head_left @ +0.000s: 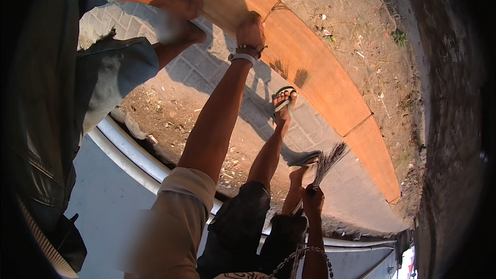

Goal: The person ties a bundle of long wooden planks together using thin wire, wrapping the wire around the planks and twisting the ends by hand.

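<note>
My left hand (251, 32), with bracelets and a light band at the wrist, is closed at the near edge of a long orange-brown strip (315, 54), close to a dark cord (278, 8) tied across it. Whatever its fingers hold, if anything, is hidden. In my right hand (312, 201), lower right, is a bundle of thin dark bristles (330, 163), gripped at its base, its tips fanning out toward the strip. The bristles are apart from the strip, which shows a bristle-shaped shadow. Another cord (360, 124) crosses the strip farther right.
Beside me at left is another person in grey-blue trousers (116, 75), legs near the strip. My sandalled foot (283, 101) rests on grey paving (199, 75). Dry soil (356, 36) borders the strip's far side, then a dark wall (449, 98). Pale pipes (126, 150) run behind me.
</note>
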`<state>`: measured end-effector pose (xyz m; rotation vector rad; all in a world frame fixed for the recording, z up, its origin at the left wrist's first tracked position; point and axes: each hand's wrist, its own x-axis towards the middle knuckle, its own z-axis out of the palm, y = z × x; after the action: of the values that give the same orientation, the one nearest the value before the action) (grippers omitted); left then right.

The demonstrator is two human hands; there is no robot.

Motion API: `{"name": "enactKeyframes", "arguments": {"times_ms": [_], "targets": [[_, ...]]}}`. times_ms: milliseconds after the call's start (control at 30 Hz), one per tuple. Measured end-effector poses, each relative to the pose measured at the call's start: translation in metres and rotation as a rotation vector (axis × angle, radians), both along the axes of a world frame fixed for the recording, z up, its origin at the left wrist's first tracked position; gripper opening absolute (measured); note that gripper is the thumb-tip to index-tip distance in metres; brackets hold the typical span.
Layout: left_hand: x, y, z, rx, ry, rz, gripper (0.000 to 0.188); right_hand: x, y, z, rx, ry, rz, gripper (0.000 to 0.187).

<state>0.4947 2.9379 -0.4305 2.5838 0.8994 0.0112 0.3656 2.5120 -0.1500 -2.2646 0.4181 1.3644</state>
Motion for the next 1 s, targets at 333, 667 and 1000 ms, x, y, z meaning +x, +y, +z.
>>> {"name": "enactKeyframes", "arguments": {"times_ms": [333,667,1000], "targets": [[-0.010,-0.022,0.026,-0.243,-0.186,0.323,0.033,-0.026,-0.032,0.008,-0.102,0.042,-0.023,0.027],[-0.235,-0.187,0.089,-0.483,0.167,0.344,0.022,-0.022,-0.071,0.012,0.106,-0.251,0.008,0.013],[-0.509,-0.286,0.209,-0.903,0.558,0.535,0.056,-0.089,-0.215,-0.009,0.341,-0.145,0.133,0.022]]}}
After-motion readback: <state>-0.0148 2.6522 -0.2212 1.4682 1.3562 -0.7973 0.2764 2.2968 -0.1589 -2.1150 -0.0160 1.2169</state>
